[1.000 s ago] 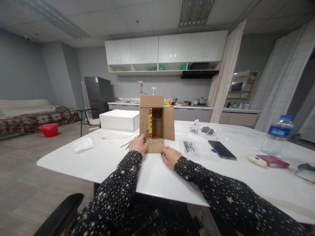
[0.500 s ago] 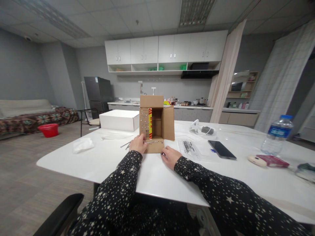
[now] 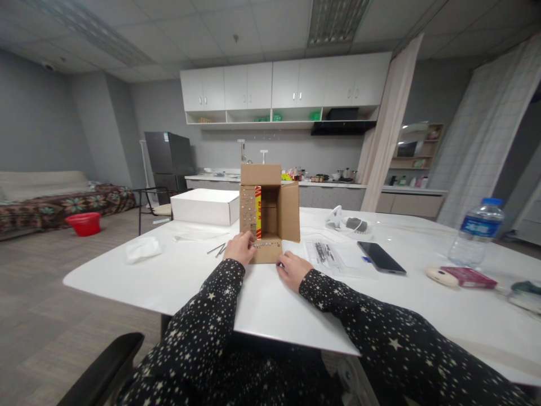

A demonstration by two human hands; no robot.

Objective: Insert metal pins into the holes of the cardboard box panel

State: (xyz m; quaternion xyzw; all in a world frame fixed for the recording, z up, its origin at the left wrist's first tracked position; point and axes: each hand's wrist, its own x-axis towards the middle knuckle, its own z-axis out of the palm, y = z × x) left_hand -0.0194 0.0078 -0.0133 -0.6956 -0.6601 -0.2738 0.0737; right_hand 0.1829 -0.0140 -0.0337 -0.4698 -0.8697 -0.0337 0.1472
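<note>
An open cardboard box (image 3: 289,214) stands on the table, its opening toward me and its flaps spread. Small shiny bead-like studs dot the left flap, and a row of them runs along the lower flap (image 3: 266,256). My left hand (image 3: 239,248) rests at the lower flap's left side, fingers curled by the stud row; anything pinched there is too small to make out. At the flap's right corner, my right hand (image 3: 292,269) is closed with its fingertips on the cardboard edge. Thin dark rods (image 3: 217,248) lie just left of my left hand.
A white box (image 3: 205,207) and a crumpled white tissue (image 3: 143,250) sit to the left. On the right are a clear plastic packet (image 3: 325,256), a phone (image 3: 381,257), a maroon box (image 3: 475,277), a water bottle (image 3: 474,234) and a white object with cables (image 3: 336,217).
My left hand has shifted slightly right, up along the stud row, uncovering more of the rods. My right hand and the box have stayed in place.
</note>
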